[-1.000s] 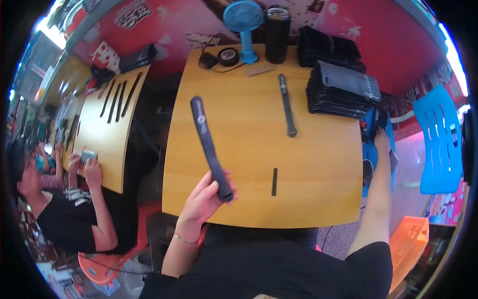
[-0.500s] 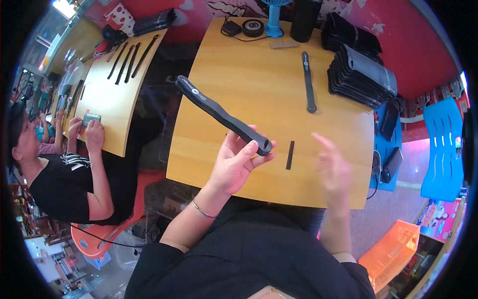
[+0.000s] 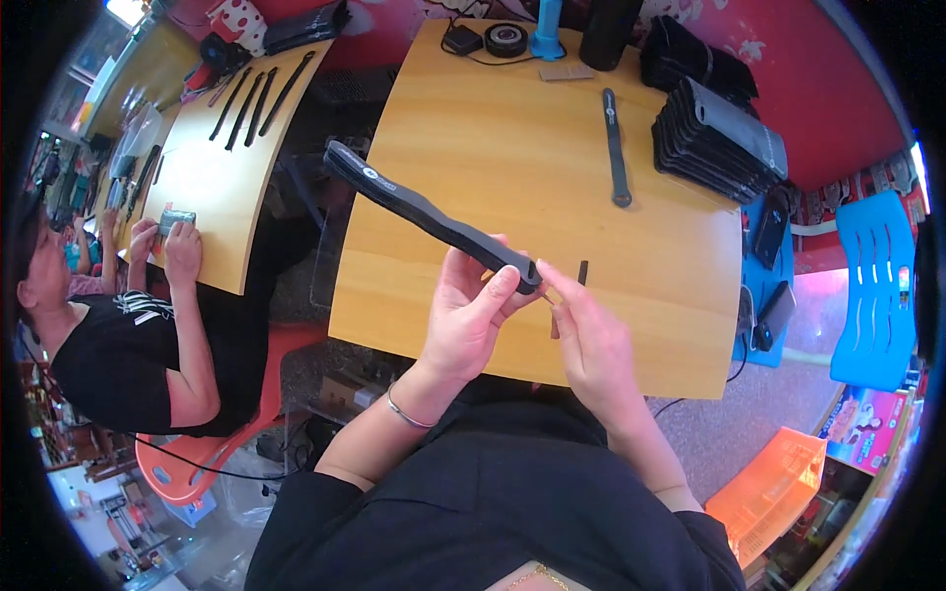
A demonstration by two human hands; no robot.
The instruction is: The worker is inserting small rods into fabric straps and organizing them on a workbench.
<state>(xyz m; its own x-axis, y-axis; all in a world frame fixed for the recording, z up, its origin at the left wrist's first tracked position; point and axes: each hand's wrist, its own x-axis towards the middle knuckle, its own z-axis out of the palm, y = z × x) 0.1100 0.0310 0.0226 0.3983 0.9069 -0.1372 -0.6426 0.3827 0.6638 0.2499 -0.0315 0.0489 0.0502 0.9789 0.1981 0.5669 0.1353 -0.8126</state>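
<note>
My left hand grips a bundle of long black straps by its near end, thumb on top. The straps lie flat on one another, tilted up to the left above the table, with a pale mark near the far end. My right hand is at the near end of the bundle. Its index finger is stretched out and its tip appears to touch the strap end; the thumb is apart from it. A short thin black strip lies on the table, partly hidden behind my right hand.
On the wooden table lie a single black strap and a stack of folded black pouches. A black roll and a blue fan stand are at the back. At left, a co-worker sits at another table.
My right hand has moved left and up from over the table's right side to the near end of the straps. The strap bundle has tipped slightly flatter in my left hand.
</note>
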